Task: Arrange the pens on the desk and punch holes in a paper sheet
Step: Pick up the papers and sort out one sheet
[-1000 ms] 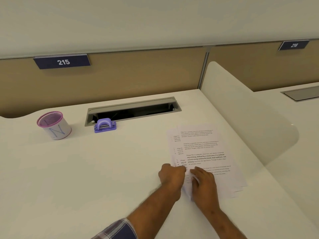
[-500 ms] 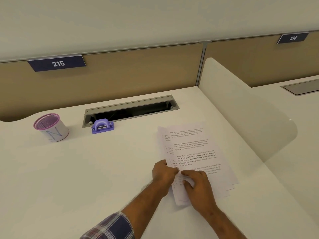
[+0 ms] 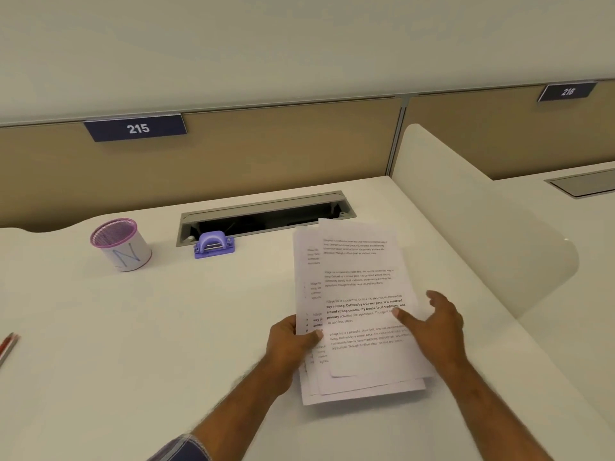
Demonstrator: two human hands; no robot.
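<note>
A loose stack of printed paper sheets [image 3: 357, 287] is lifted off the white desk at centre right. My left hand [image 3: 289, 341] grips the stack's left edge, thumb on top. My right hand [image 3: 436, 322] is at the stack's right side with fingers spread, fingertips touching the top sheet. A small purple hole punch [image 3: 214, 245] stands on the desk at the back, left of the sheets. A pink mesh pen cup [image 3: 120, 243] marked with a blue letter stands at the back left; its inside is not visible. Red and grey pens [image 3: 8, 347] poke in at the left edge.
An open grey cable tray [image 3: 266, 211] is set into the desk behind the punch. A tan partition with a "215" plate [image 3: 136, 128] runs along the back. A rounded white divider [image 3: 472, 221] borders the desk on the right.
Both hands were pinching the stack's near corner on the desk. The left hand has now raised the stack, and the right hand has let go and moved to the right side, fingers open.
</note>
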